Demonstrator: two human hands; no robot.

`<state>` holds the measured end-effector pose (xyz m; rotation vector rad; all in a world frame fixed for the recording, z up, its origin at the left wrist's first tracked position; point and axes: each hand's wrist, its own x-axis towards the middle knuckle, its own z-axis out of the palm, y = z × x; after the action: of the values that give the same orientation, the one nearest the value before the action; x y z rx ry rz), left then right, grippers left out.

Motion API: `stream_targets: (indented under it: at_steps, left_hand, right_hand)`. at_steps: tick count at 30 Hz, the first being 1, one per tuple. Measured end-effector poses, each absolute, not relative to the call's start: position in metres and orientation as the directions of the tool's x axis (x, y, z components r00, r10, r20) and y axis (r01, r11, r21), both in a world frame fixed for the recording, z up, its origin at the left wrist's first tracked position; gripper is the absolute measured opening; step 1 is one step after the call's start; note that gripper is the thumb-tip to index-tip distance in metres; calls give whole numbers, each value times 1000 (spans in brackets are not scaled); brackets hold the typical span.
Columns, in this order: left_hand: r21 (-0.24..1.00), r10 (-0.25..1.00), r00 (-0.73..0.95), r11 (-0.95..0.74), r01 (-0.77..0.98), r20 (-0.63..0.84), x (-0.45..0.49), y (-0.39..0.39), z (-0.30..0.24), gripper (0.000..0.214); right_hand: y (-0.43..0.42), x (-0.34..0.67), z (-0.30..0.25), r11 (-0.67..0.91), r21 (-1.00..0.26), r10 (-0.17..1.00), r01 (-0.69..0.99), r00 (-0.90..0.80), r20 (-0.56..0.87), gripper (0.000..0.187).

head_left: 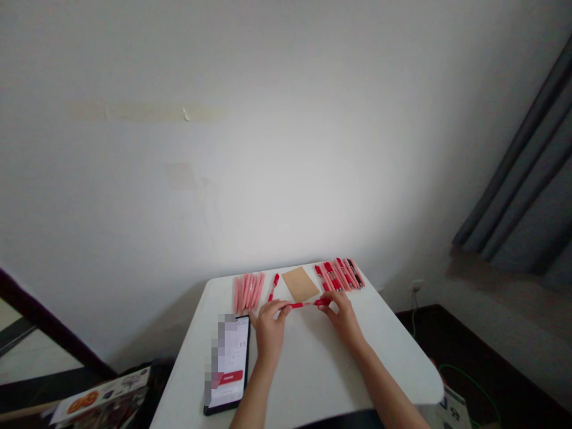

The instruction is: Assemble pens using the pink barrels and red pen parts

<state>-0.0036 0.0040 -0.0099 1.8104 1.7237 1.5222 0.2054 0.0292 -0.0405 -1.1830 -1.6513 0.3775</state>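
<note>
Over the white table (313, 369), both of my hands hold one red and pink pen (308, 304) horizontally. My left hand (269, 329) pinches its left end and my right hand (342, 314) pinches its right end. Beyond my left hand lies a row of several pink pen barrels (248, 291), with a single red pen (273, 286) beside it. A row of several red and pink pens (340, 274) lies at the far right of the table. A brown card (300, 283) rests between the two rows.
A phone (229, 363) with a lit screen lies on the table by my left forearm. A printed box (100, 400) sits on the floor at the left. A grey curtain (527, 185) hangs at the right, and a white wall stands right behind the table.
</note>
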Motion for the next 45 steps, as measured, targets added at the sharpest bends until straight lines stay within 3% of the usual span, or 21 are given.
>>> stream_targets:
  at_steps: [10,14,19,24,29,35,45]
  left_hand:
    - [722,836,-221,-264,640,502,-2,3,-8,16]
    - [722,837,-213,-273,635,504,-2,3,-9,16]
    - [707,832,-175,-314,634,526,-4,5,-9,20]
    - [718,817,-198,-328,614,542,-3,5,-9,21]
    - [745,818,-176,-381,547,547,-4,7,-14,22]
    - [741,812,-159,-408,533,562,-5,9,-19,20]
    - [713,836,-152,-337,615,527,-2,3,-11,18]
  right_hand:
    - [31,205,-45,452,-726,830,518,54,556,33]
    - [32,207,-44,461,-700,835,546,-1,550,27]
    - [30,208,-41,457,-675,843,579,-41,536,34]
    - [29,205,-40,460,-703,831,543,15,555,32]
    - [30,206,-39,489,-674,829,554,-54,557,24]
    - [30,207,-40,468,-687,837,556,-30,546,34]
    - [29,206,-39,464,-712,842,527,-13,539,36]
